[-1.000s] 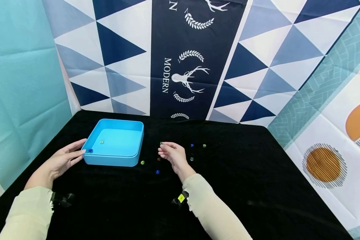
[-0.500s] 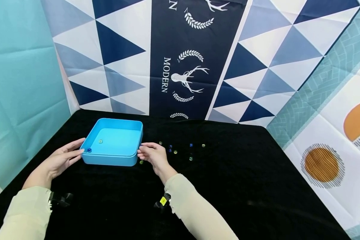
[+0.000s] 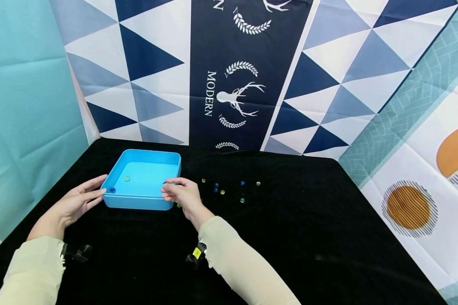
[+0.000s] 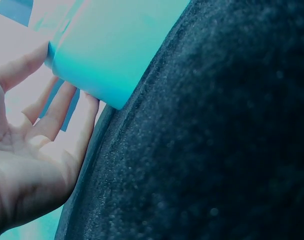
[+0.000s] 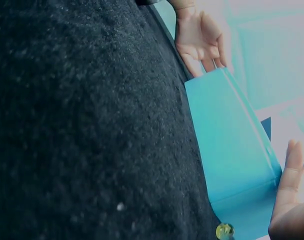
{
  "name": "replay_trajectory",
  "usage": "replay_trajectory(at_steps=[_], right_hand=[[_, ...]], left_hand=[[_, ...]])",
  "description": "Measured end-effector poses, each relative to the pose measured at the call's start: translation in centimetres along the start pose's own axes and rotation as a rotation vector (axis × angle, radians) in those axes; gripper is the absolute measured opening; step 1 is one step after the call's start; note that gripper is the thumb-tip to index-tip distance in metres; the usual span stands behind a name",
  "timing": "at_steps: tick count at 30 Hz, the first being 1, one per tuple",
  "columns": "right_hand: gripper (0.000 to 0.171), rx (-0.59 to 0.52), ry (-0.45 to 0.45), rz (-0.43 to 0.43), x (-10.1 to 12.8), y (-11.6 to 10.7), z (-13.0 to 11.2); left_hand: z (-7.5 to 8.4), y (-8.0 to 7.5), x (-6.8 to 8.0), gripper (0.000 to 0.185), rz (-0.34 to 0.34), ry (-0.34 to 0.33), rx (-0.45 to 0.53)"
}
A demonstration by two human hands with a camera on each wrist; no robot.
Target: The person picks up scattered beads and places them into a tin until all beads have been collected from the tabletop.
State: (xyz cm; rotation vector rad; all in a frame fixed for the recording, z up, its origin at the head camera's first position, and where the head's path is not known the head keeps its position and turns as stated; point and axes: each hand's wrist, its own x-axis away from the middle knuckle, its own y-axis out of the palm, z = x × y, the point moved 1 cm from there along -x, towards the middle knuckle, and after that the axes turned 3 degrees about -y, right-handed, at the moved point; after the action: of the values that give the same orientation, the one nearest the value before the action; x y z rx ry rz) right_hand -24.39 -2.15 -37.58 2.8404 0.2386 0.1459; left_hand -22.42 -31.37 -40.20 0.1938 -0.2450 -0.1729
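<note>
Left hand [image 3: 74, 203], fingers straight, braces the blue tray's [image 3: 137, 202] left wall on the black tabletop [image 3: 290, 237], steadying it. Right hand [image 3: 181, 194] hovers over the tray's right rim, fingertips pinched; contents too small to tell. Beyond, loose marbles [image 3: 222, 192] lie scattered within easy reach.

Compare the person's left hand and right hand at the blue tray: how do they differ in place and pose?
The left hand rests straight fingers against the blue tray's left wall; the right hand reaches over its right rim, fingers curled. Whether it holds a marble cannot be told. Both touch or meet the tray.
</note>
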Motion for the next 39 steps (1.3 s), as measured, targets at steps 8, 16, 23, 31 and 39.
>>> replay_trajectory(at_steps=[8, 16, 23, 31, 39], right_hand=[[0.028, 0.003, 0.022, 0.007, -0.2, 0.4, 0.4], [0.029, -0.004, 0.016, -0.024, 0.1, 0.1, 0.4], [0.029, 0.007, 0.001, -0.041, 0.5, -0.4, 0.5], [0.027, -0.012, -0.009, -0.029, 0.9, -2.0, 0.9], [0.025, -0.008, -0.015, -0.025, 1.8, -4.0, 0.4]], left_hand=[[0.1, 0.0, -0.1, 0.056, 0.005, -0.014, -0.010], [0.2, -0.1, 0.0, 0.064, 0.009, -0.026, -0.010], [0.2, -0.3, 0.1, 0.057, 0.005, -0.024, -0.006], [0.2, -0.1, 0.0, 0.060, 0.008, -0.037, 0.008], [0.3, 0.0, 0.0, 0.068, 0.006, -0.057, 0.017]])
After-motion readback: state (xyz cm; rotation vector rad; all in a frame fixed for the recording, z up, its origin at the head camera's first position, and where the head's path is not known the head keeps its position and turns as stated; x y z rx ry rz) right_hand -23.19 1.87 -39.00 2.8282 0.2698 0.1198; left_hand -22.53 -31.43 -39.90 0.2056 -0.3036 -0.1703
